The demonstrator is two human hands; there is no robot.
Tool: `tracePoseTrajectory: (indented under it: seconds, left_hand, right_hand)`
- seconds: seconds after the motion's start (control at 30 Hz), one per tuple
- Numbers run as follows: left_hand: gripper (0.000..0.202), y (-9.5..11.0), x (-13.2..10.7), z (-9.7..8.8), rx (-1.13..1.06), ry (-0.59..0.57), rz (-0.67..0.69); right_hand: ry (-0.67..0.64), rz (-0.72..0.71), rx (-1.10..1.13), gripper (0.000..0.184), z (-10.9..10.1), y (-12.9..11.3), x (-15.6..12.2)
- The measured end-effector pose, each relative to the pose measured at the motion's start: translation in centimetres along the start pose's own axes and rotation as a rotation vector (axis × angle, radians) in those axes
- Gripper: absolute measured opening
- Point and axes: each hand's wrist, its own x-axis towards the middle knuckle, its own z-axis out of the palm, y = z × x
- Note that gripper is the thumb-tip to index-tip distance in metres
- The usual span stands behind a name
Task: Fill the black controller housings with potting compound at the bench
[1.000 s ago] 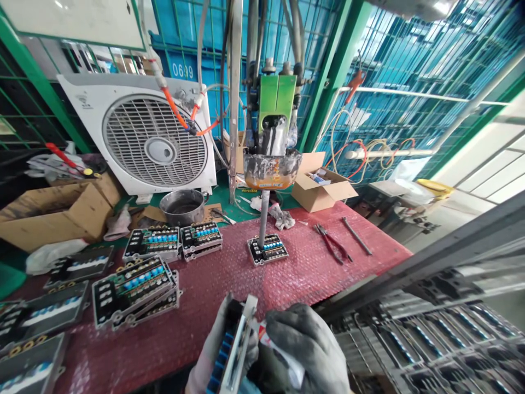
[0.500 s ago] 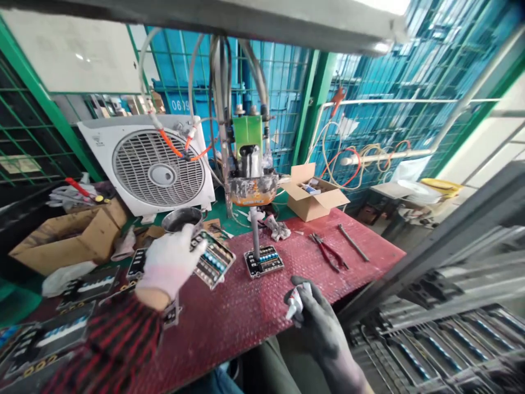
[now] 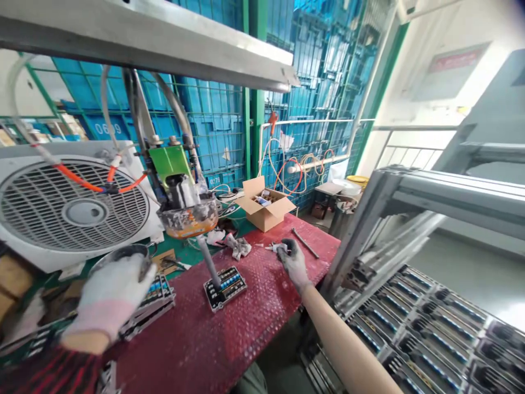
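My left hand (image 3: 112, 295), in a white glove, is at the left of the red bubble-wrap mat and slightly smeared. It grips a circuit module (image 3: 159, 289) with blue parts, whose left side it hides. Another module lies beneath this one; I cannot tell whether they touch. My right hand (image 3: 294, 261), in a dirty grey glove, reaches over the mat's far right and pinches a small white tube (image 3: 279, 248), nozzle pointing left. Between the hands, a second circuit module (image 3: 225, 287) lies flat under the grey rod (image 3: 209, 262) of an overhead device.
A black bowl (image 3: 137, 254) stands behind my left hand, near a large fan (image 3: 84, 210). Crumpled rags (image 3: 238, 247) and an open carton (image 3: 266, 216) are at the back. A metal rod (image 3: 305, 243) lies right of my right hand. Racks of modules (image 3: 410, 328) stand at the right.
My view has turned right. My right hand has moved forward from the mat's near edge with the tube, now covering where the pliers lay. My left hand stays near the bowl with its module.
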Motion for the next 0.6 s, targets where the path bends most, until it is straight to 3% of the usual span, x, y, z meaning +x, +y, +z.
tracePoseTrajectory:
  seconds: [0.03, 0.13, 0.2, 0.27, 0.4, 0.6]
  left_hand:
    - [0.035, 2.6, -0.3, 0.5, 0.034, -0.099, 0.051]
    - [0.029, 10.5, -1.3, 4.3, -0.203, -0.503, 0.165]
    - [0.024, 14.7, -1.2, 8.0, -0.251, -0.631, 0.125]
    - [0.025, 17.4, 0.1, 11.8, -0.226, -0.663, 0.093]
    - [0.034, 19.7, 4.5, 17.6, -0.198, -0.663, 0.081]
    - [0.038, 20.1, 9.0, 22.9, -0.11, -0.694, 0.062]
  right_hand:
    - [0.013, -0.016, -0.059, 0.041, 0.2, 0.5, 1.6]
    - [0.01, -0.007, -0.162, 0.034, 0.9, 2.0, 4.7]
    - [-0.002, 0.007, -0.232, 0.031, 1.3, 2.7, 5.7]
    - [-0.019, 0.011, -0.287, 0.03, 1.6, 3.1, 6.2]
    - [-0.063, -0.006, -0.347, 0.025, 2.1, 3.1, 6.8]
    - [-0.102, -0.019, -0.362, 0.021, 2.5, 3.0, 7.7]
